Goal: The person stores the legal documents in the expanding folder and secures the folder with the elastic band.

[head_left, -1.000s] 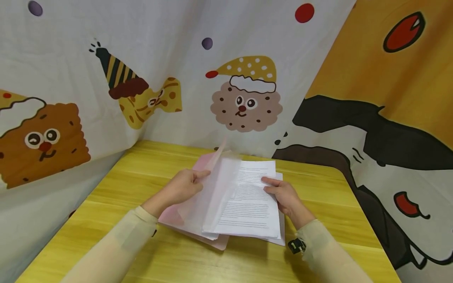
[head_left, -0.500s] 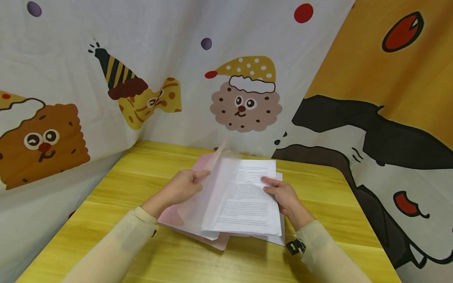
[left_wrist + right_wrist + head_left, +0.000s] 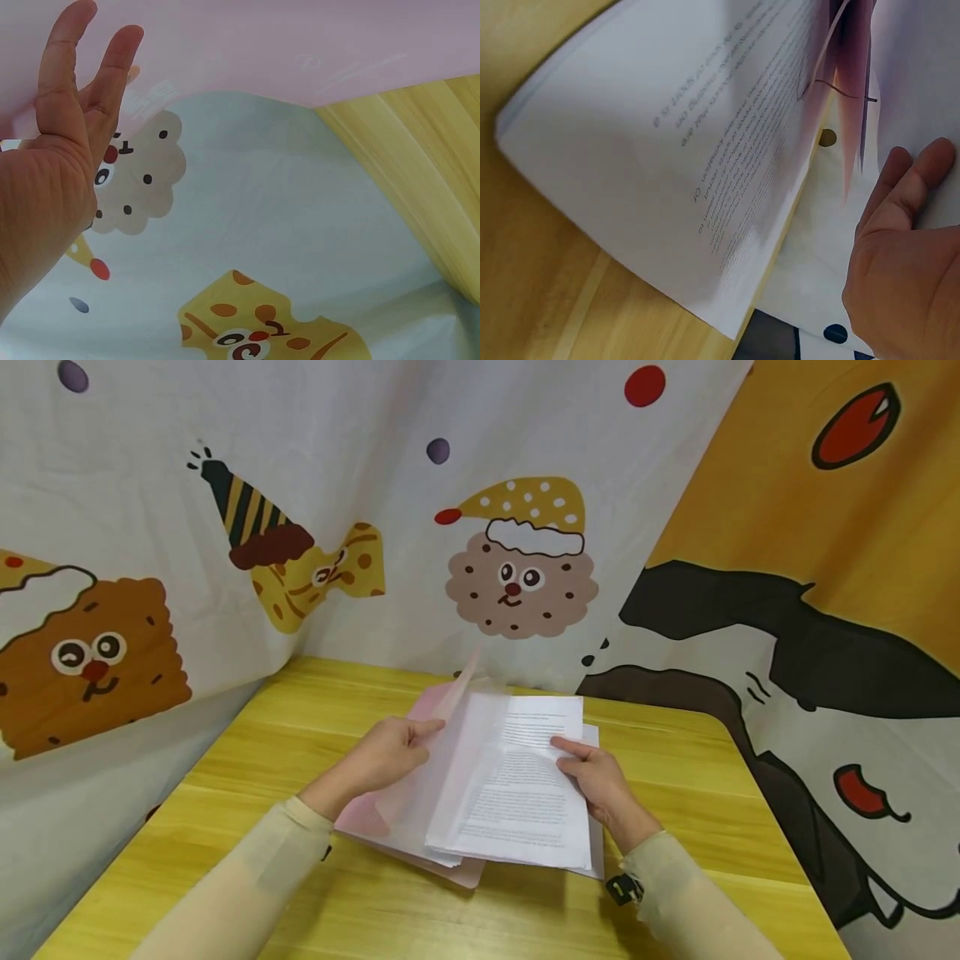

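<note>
A pink folder with a translucent cover lies spread on the table, its cover raised. My left hand pinches this cover near its middle; the left wrist view shows the fingers against the pink sheet. To the right is a stack of printed sheets, held at its right edge by my right hand, index finger and thumb on the top page. Another white sheet shows beneath. In the right wrist view, a thin fastener prong runs between printed pages and the pink cover.
The yellow wood-grain table extends on all sides of the folder. A curtain with cartoon biscuits hangs right behind its back edge and along the left side. A small dark device sits at my right wrist.
My right hand has shifted slightly left, and the printed sheets have moved a little up and left with it. The left hand and the raised cover hold almost still.
</note>
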Tool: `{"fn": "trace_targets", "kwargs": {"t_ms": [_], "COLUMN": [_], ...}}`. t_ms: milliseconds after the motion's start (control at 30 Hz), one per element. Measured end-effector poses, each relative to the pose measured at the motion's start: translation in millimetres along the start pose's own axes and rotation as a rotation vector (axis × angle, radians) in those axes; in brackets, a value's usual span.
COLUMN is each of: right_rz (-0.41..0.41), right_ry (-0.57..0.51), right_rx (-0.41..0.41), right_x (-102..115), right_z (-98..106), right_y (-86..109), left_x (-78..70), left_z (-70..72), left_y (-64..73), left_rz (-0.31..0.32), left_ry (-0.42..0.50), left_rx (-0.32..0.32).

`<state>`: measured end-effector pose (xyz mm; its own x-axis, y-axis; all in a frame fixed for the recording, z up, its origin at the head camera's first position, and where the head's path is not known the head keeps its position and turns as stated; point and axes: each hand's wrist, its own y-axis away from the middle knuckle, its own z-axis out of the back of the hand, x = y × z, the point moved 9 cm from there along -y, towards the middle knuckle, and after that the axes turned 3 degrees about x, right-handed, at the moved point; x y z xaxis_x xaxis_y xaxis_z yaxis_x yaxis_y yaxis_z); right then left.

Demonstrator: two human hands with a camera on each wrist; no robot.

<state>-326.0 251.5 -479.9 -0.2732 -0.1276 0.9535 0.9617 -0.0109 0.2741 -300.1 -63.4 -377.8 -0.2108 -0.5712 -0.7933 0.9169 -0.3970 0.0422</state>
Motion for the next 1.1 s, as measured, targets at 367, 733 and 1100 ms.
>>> {"fn": "trace_targets", "kwargs": {"t_ms": [367,733,1100], "right_rz": [0.058,0.102,0.069], "right_ry": [0.006,0.117,0.035], "right_rx": [-0.064,-0.046,-0.001], "right_x": [5,16,5], "right_z": [-6,-48,-71], "right_y": [7.0,16.6,-3.5], "left_x": [-0.9,-2.1,-6.3], "left_z": [-1.9,-9.5,-15.4], "left_y": [-3.0,-6.2,-7.9], "left_rz": [-0.003,-0.003,-0.03], "left_ry": [-0.011,0.0,-0.031], "left_rx": [-0.002,-0.009,0.001]}}
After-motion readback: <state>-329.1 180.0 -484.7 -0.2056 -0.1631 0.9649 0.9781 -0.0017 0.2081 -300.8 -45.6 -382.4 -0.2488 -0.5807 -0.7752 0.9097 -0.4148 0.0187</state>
